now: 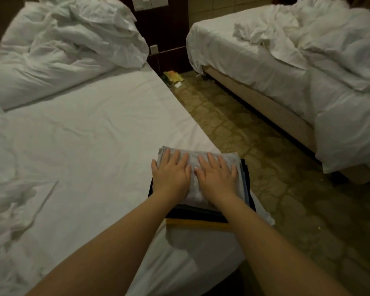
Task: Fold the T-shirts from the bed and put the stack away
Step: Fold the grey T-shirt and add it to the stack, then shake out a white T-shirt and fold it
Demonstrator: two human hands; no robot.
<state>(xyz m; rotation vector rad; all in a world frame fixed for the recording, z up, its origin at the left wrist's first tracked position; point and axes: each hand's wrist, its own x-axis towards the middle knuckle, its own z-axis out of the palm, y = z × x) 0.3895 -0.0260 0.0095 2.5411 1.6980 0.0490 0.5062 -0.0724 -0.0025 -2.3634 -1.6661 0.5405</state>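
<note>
A stack of folded T-shirts [245,189] sits at the right edge of the near bed [83,135]. Its top layer is a folded grey T-shirt [192,159]; dark, blue and yellow-edged layers show underneath. My left hand [171,174] lies flat on the left half of the grey T-shirt with fingers straight and spread. My right hand [217,173] lies flat on the right half, fingers straight too. Both palms press down on the top of the stack, side by side and nearly touching.
A crumpled white duvet [68,39] lies at the head of the near bed. A second bed [286,67] with rumpled sheets stands to the right across a patterned floor aisle [265,167]. A dark nightstand [165,39] and small packets [172,77] on the floor are at the back.
</note>
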